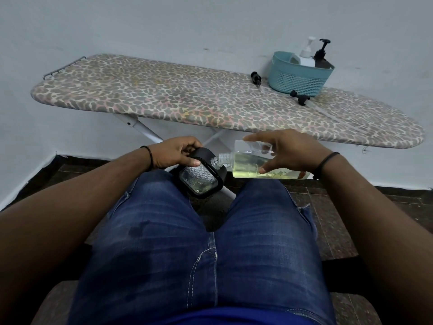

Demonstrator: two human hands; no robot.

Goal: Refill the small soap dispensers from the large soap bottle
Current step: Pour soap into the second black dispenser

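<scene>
Above my knees, my left hand (174, 153) grips a small clear dispenser (199, 178) with a black frame, held tilted with its open neck toward the right. My right hand (285, 152) holds the large clear soap bottle (248, 164) on its side; yellowish liquid lies along its lower half. The big bottle's uncapped threaded neck touches the small dispenser's mouth. A little liquid shows at the bottom of the small dispenser.
An ironing board (187, 99) with a leopard-print cover stands in front by the wall. On its right end sits a teal basket (300, 77) with a white pump bottle (305, 55) and a dark pump bottle (322, 56). Two loose black pump heads (255, 78) (300, 97) lie beside the basket.
</scene>
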